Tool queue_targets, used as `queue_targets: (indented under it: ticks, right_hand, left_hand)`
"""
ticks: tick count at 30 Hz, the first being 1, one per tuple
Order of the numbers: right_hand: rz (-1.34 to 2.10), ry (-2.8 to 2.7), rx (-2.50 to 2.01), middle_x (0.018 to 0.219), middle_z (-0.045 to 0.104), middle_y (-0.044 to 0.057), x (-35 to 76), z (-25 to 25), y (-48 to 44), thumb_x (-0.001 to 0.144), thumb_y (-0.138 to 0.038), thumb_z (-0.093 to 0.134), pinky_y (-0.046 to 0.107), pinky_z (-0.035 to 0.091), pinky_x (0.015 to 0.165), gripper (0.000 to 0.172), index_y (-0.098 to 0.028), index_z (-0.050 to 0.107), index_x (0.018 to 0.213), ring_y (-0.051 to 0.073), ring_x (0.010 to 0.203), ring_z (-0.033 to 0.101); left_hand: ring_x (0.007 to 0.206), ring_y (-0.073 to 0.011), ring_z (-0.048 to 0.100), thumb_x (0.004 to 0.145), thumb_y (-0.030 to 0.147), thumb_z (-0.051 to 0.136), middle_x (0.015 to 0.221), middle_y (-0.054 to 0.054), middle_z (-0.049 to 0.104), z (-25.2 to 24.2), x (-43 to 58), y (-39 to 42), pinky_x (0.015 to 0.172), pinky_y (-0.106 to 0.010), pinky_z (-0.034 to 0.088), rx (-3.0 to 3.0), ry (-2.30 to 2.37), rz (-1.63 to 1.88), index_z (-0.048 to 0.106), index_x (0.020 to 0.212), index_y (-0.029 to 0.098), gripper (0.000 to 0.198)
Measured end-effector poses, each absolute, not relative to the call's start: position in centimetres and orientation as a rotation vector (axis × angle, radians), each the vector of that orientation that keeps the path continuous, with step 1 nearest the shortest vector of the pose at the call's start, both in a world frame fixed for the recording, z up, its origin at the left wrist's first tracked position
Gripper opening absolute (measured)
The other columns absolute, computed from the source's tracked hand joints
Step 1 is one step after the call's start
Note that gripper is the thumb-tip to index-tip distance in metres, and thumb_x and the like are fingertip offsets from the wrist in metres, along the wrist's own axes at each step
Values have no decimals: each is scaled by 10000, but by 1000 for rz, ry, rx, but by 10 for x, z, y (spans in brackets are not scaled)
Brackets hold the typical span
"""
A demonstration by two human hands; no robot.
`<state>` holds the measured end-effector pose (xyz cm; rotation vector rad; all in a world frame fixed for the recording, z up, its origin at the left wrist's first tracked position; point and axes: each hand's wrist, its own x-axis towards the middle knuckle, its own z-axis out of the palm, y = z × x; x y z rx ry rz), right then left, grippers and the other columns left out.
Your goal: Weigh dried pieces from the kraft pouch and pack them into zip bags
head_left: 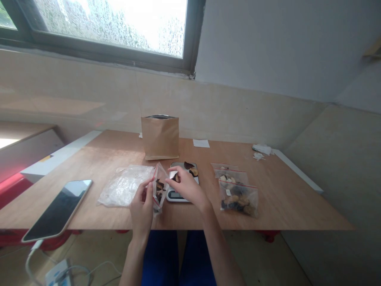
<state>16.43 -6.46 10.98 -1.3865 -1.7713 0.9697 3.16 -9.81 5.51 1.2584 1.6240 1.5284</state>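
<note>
My left hand (143,206) grips the left side of a small clear zip bag (160,186) with a red seal line, dark dried pieces showing inside it. Just right of the bag, my right hand (184,184) has its fingers closed around a dark dried slice (176,177). Both are above a small white scale (175,197), whose display shows below my right hand. Dark and pale dried slices (193,171) lie at the right side of the scale's plate. My right hand hides part of the plate.
Clear plastic bags (122,186) lie left of my left hand, and a phone (59,210) with a cable is farther left. A brown pouch (160,139) stands behind. Filled zip bags (239,198) lie right.
</note>
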Motion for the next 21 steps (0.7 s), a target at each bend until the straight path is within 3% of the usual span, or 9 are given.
queue_targets:
  ticks: [2, 8, 16, 21]
  right_hand:
    - [944, -1748, -1395, 866, 602, 14, 162, 109, -63, 763, -293, 606, 255, 424, 698, 349, -192, 551, 1092, 147, 779, 557]
    - [928, -1737, -1388, 989, 613, 60, 149, 109, -58, 760, -199, 585, 277, 439, 789, 353, -161, 514, 1104, 166, 897, 574]
    - [928, -1750, -1210, 1117, 603, 69, 143, 106, -53, 821, -208, 494, 250, 474, 727, 346, -187, 486, 1166, 123, 803, 604]
    - [504, -1764, -1310, 1072, 588, 72, 162, 91, -36, 851, -148, 397, 308, 399, 923, 251, -172, 580, 1021, 160, 1024, 539]
  left_hand:
    - [555, -125, 507, 812, 476, 457, 716, 5, 606, 55, 32, -98, 550, -238, 414, 1245, 1615, 1526, 611, 1039, 202, 387]
    - [818, -185, 602, 785, 464, 484, 939, -42, 667, 58, 33, -95, 698, -267, 463, 1199, 1605, 1549, 629, 946, 189, 350]
    - [642, -165, 585, 785, 482, 486, 797, -34, 658, 61, 35, -96, 553, -259, 444, 1140, 1549, 1544, 611, 988, 168, 394]
    - [724, -172, 594, 758, 511, 517, 871, -44, 657, 54, 33, -93, 615, -263, 454, 1082, 1493, 1584, 618, 989, 161, 431]
